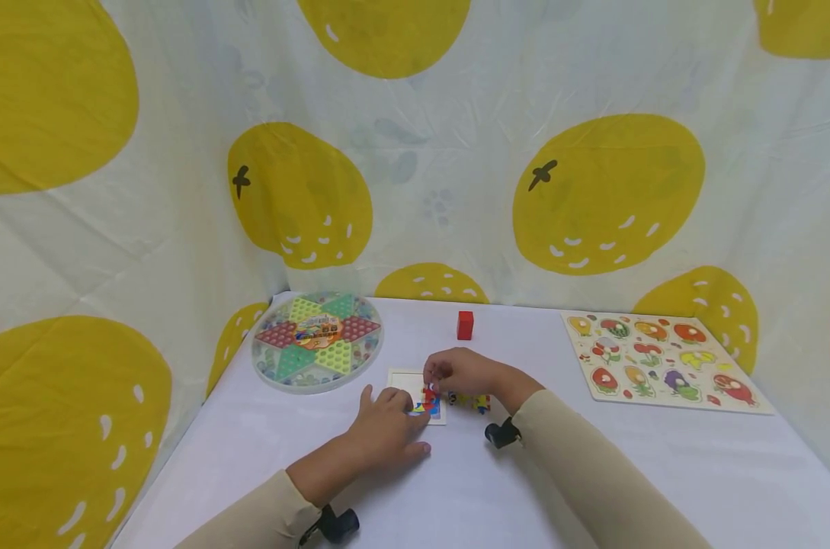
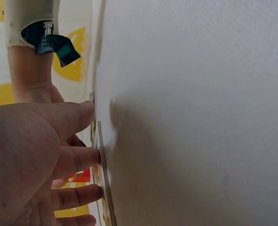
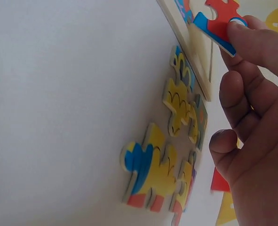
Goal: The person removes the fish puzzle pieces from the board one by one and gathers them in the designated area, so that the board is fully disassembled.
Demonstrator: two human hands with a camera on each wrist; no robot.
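Between thumb and finger, my right hand [image 1: 464, 370] pinches a red and blue jigsaw piece [image 3: 218, 23], held over a small wooden puzzle frame [image 1: 399, 377]. Some colourful pieces [image 1: 430, 406] lie inside that frame. My left hand [image 1: 386, 428] has its fingers stretched out, with fingertips touching the frame's near left part; its thumb stands apart, near the table. Beside the frame, under the right hand, lie several loose jigsaw pieces, mostly yellow [image 3: 160, 174], with blue and red parts. The left hand hides part of the frame.
A red block [image 1: 465, 325] stands behind the hands. At the back left lies a round Chinese checkers board [image 1: 317, 341]. A wooden fruit and vegetable puzzle board [image 1: 661, 362] lies on the right. Fabric printed with yellow fruit hangs around the white table [image 1: 524, 488].
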